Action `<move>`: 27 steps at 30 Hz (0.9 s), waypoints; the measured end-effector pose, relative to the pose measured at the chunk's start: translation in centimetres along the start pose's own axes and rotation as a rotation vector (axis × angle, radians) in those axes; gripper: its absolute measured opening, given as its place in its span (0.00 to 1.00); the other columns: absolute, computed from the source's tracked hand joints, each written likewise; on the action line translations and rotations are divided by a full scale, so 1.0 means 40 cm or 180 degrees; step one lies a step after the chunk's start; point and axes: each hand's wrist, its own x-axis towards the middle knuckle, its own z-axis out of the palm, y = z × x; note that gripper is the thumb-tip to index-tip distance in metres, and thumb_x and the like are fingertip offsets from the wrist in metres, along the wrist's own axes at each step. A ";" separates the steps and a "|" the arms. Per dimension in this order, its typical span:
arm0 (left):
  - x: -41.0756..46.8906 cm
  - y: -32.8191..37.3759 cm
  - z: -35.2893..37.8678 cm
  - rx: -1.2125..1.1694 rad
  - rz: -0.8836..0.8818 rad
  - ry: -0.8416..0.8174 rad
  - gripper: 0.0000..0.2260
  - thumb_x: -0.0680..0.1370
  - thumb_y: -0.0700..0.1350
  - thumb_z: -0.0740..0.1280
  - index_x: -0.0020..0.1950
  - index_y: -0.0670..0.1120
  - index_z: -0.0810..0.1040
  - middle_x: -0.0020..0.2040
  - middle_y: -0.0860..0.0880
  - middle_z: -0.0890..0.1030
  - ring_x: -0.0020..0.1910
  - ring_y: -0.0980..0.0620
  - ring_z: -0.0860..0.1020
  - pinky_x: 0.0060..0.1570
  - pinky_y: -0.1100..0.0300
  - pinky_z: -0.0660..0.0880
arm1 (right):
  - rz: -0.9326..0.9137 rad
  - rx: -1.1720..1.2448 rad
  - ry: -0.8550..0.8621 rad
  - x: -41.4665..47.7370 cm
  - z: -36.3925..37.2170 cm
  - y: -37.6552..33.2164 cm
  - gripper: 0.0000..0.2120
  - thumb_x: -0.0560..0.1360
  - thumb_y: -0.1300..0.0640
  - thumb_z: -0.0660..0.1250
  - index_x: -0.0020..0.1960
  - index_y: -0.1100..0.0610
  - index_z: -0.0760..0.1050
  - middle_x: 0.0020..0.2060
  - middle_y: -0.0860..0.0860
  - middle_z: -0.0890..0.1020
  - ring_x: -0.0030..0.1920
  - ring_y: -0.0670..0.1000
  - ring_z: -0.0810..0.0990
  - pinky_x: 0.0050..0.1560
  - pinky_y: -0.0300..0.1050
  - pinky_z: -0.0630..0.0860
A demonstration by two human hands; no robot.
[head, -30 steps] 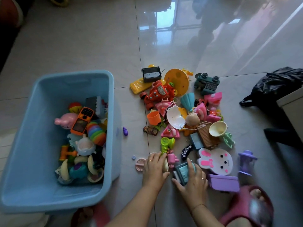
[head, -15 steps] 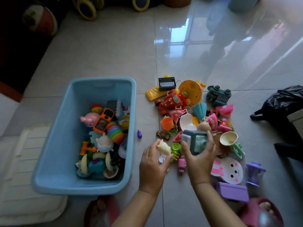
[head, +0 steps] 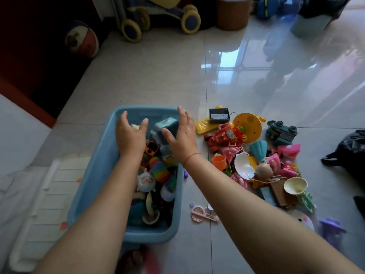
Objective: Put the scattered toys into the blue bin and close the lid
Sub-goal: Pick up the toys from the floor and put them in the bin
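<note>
Left hand point(head: 131, 136) and right hand point(head: 182, 141) hover, fingers spread, over the blue bin point(head: 94, 175) at its far end, seemingly letting a teal box toy point(head: 166, 125) drop in; scattered toys point(head: 256, 159) lie heaped on the floor point(head: 158, 76) to its right.

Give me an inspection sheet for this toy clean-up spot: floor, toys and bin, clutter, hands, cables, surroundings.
Surface: glossy tiled floor.
Job's things: blue bin open, part filled; toy pile on the floor to its right; lid not identified.
Clutter: black bag at right; white ribbed panel left of bin.
Hands: left hand and right hand open over the bin, teal box toy between them.
Cables: thin wire beside black box.
Surroundings: ball, wheeled ride-on.
</note>
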 end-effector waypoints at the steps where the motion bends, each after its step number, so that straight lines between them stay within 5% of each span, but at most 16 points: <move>1: -0.007 -0.007 0.007 0.0003 -0.0022 -0.0078 0.29 0.76 0.54 0.65 0.73 0.44 0.62 0.71 0.44 0.68 0.69 0.47 0.67 0.67 0.54 0.64 | 0.0028 -0.0029 -0.0009 -0.001 -0.010 0.020 0.35 0.75 0.51 0.66 0.75 0.53 0.52 0.73 0.57 0.57 0.73 0.57 0.57 0.73 0.57 0.58; 4: -0.076 -0.009 0.029 -0.0088 -0.0076 -0.0133 0.28 0.76 0.58 0.62 0.72 0.47 0.63 0.71 0.44 0.68 0.69 0.47 0.68 0.69 0.48 0.62 | 0.0085 -0.0047 0.0091 -0.042 -0.054 0.076 0.32 0.76 0.52 0.63 0.75 0.53 0.53 0.74 0.55 0.57 0.74 0.52 0.54 0.74 0.51 0.55; 7: -0.184 0.022 0.065 -0.0280 -0.0008 -0.0376 0.26 0.78 0.56 0.61 0.72 0.46 0.64 0.69 0.46 0.70 0.67 0.49 0.69 0.63 0.61 0.62 | 0.0189 -0.0051 0.0372 -0.110 -0.104 0.148 0.30 0.77 0.50 0.62 0.74 0.55 0.56 0.72 0.54 0.62 0.73 0.51 0.58 0.74 0.51 0.58; 15: -0.442 0.103 0.172 -0.0378 0.0829 -0.1100 0.29 0.76 0.59 0.60 0.72 0.44 0.65 0.69 0.47 0.70 0.69 0.53 0.66 0.64 0.68 0.60 | 0.0920 -0.0714 0.0553 -0.290 -0.252 0.404 0.33 0.73 0.47 0.68 0.72 0.57 0.60 0.69 0.57 0.67 0.70 0.55 0.63 0.70 0.48 0.59; 19: -0.527 -0.024 0.254 0.0146 0.0661 -0.1618 0.32 0.74 0.64 0.58 0.72 0.46 0.64 0.70 0.47 0.69 0.70 0.53 0.65 0.66 0.65 0.59 | 0.1197 -0.1026 0.0588 -0.319 -0.294 0.483 0.35 0.70 0.49 0.72 0.72 0.58 0.62 0.68 0.58 0.68 0.69 0.57 0.65 0.68 0.50 0.61; 27: -0.569 -0.222 0.344 0.1231 0.0302 -0.2243 0.36 0.69 0.57 0.72 0.72 0.49 0.64 0.72 0.50 0.67 0.71 0.50 0.63 0.69 0.55 0.58 | 0.1119 -0.1556 0.0578 -0.277 -0.286 0.542 0.26 0.69 0.49 0.73 0.61 0.58 0.71 0.57 0.57 0.73 0.58 0.58 0.72 0.60 0.53 0.72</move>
